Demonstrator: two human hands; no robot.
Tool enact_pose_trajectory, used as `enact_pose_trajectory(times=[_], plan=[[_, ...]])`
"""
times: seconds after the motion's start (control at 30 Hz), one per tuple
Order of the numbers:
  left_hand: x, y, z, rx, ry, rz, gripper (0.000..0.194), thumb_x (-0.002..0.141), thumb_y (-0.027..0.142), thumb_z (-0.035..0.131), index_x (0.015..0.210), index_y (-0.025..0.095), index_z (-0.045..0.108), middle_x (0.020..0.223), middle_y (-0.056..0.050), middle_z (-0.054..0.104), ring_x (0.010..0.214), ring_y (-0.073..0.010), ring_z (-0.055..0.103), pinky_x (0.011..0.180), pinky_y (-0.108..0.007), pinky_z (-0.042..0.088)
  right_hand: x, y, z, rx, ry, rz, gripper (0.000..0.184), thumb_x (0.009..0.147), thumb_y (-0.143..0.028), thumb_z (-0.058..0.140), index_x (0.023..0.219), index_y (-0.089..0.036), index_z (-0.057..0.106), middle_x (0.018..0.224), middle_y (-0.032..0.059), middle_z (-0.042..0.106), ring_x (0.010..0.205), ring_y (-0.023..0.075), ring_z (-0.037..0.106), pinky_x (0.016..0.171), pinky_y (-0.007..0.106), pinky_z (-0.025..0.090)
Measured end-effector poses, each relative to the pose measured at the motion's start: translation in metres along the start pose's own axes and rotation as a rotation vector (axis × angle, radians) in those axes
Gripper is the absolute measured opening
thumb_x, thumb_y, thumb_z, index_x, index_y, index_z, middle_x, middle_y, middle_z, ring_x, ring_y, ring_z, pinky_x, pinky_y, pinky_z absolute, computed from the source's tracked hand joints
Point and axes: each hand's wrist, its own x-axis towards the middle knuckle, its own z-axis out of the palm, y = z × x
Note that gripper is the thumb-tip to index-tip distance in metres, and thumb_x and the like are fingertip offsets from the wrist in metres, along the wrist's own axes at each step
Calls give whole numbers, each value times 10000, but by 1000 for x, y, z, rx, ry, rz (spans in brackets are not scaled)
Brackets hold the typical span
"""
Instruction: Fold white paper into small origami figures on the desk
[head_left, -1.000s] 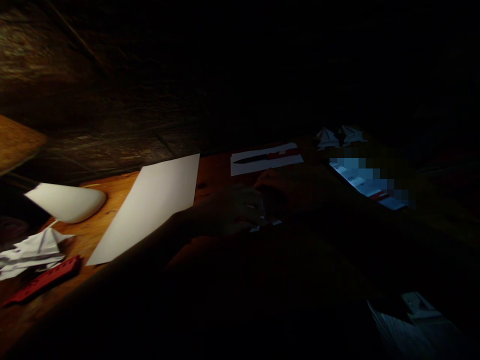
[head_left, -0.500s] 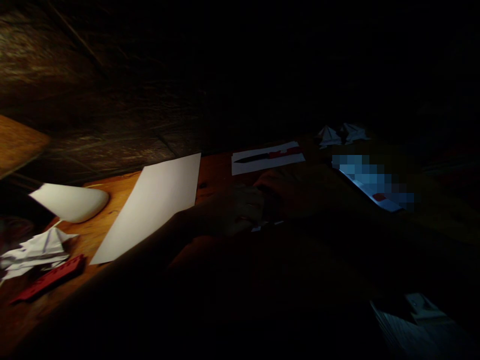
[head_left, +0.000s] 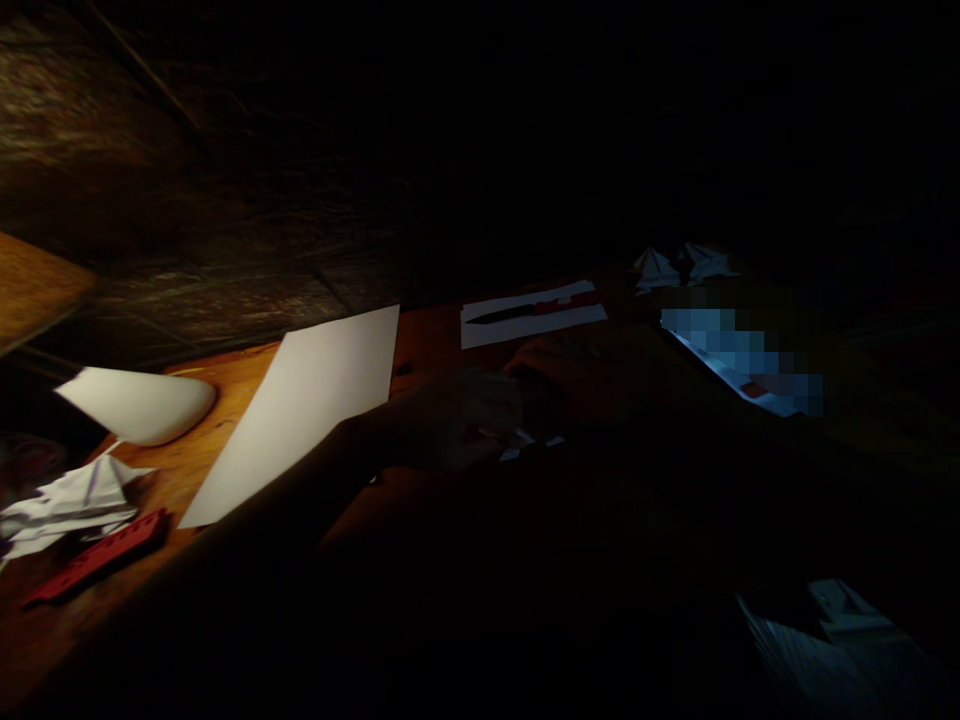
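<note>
A: Where are the hands?
B: At the centre of the frame, close together and mostly lost in shadow: the left hand (head_left: 476, 415) and, to its right, the right hand (head_left: 566, 380).

A: What are they gripping?
B: I can't tell. Small white paper pieces (head_left: 511, 454) show just under them, near the centre, but the fingers are too dark to show whether either hand pinches one or is spread.

A: What else is hard to make out?
B: The bright, bluish object (head_left: 739, 365) at right of centre is partly pixelated. The pale stack (head_left: 832, 650) at the lower right fades into black, and the left forearm covers the lower edge of the large white sheet (head_left: 307, 410).

A: And the surface?
B: A wooden table (head_left: 240, 375), lit warmly at the left, nearly black towards the right. A knife (head_left: 502, 313) lies on white paper (head_left: 480, 337) above the hands.

A: The room?
B: A rough, brownish wall (head_left: 187, 285) with dark seams fills the upper left; the upper right is too dark to read.
</note>
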Motion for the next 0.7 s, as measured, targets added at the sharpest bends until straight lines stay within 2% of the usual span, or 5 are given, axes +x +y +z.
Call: enact_pose_trajectory(times=[0.13, 0.37, 0.53, 0.63, 0.7], plan=[[-3, -2, -1, -28, 8, 24, 209, 924, 106, 570, 911, 202, 755, 1061, -62, 750, 1041, -217, 664, 882, -355, 529, 0, 7, 0, 29, -20, -47, 617, 741, -247, 810, 1317, -203, 593, 1398, 118, 548, 1285, 300, 534, 1096, 492, 437], [-3, 2, 0, 78, -20, -7, 221, 909, 126, 599, 990, 232, 776, 1056, -59, 720, 1015, -222, 645, 869, -359, 524, -6, -12, -1, -31, 2, 79, 544, 793, -358, 781, 1299, -246, 615, 1410, 105, 554, 1294, 351, 522, 1089, 570, 428], [-10, 4, 3, 67, 12, 0, 195, 939, 155, 588, 1010, 234, 751, 1152, -55, 743, 1105, -240, 652, 923, -392, 519, 0, 7, 0, -19, -34, -85, 615, 787, -323, 783, 1354, -184, 589, 1420, 149, 536, 1312, 333, 522, 1104, 525, 431], [-18, 14, 8, 103, 68, -2, 256, 949, 148, 563, 1162, 207, 692, 1228, -80, 733, 1145, -251, 648, 978, -419, 514, 3, 18, 0, -12, -24, -116, 638, 798, -365, 780, 1381, -203, 576, 1432, 140, 540, 1333, 330, 510, 1124, 525, 414], [-22, 23, 14, 141, 94, -54, 308, 961, 139, 553, 1250, 194, 643, 1274, -88, 718, 1204, -262, 626, 1011, -433, 501, 3, 20, 1, -20, -25, -111, 645, 792, -372, 785, 1382, -208, 583, 1440, 140, 545, 1337, 342, 510, 1129, 537, 408]])
